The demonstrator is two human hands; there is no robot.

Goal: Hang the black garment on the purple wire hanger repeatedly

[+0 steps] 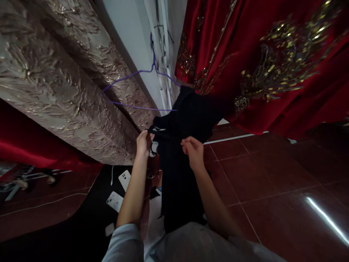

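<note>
A black garment hangs in front of me, its upper right part on a purple wire hanger hooked to a white rack. The hanger's left side is bare. My left hand is closed on the garment's left edge, by a small white patch. My right hand pinches the black cloth at its right. Between both hands a narrow dark strip of the garment runs nearly straight.
Beige textured fabric hangs at the left, and red fabric with gold sequins at the right. On a black surface at lower left lie two phones or cases and a white cable. Red floor tiles spread at the right.
</note>
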